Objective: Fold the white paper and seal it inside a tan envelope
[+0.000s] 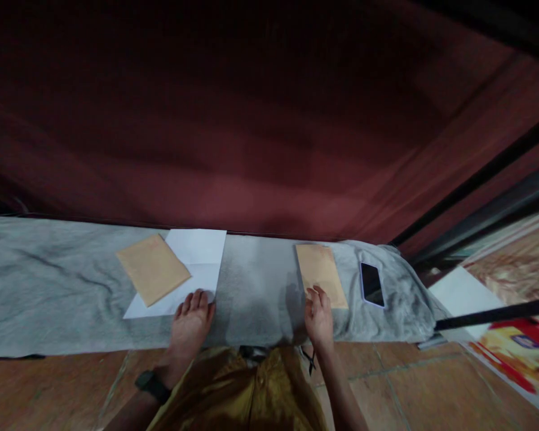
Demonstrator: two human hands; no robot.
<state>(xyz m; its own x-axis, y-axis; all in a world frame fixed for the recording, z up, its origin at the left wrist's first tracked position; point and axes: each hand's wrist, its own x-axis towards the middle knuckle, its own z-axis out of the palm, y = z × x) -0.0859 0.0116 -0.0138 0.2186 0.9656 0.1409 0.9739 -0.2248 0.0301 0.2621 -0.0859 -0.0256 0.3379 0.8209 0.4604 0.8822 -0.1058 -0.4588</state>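
Note:
My left hand (192, 318) lies flat on the lower right edge of a creased white sheet of paper (204, 254), its fingers stretched out. A brown envelope (153, 269) rests at a slant across the left part of that sheet. Farther right, my right hand (318, 320) touches the lower left part of a second, narrower brown envelope (322, 269). Its fingers are slightly bent and apart, and they cover that corner of the envelope.
A grey cloth (256, 281) covers the long narrow surface. A phone (372, 284) lies on it at the right. Behind rises a dark red panel (260, 191). Dark bars (498, 314) and a colourful printed package (521, 353) are at the right, above a tiled floor (413, 389).

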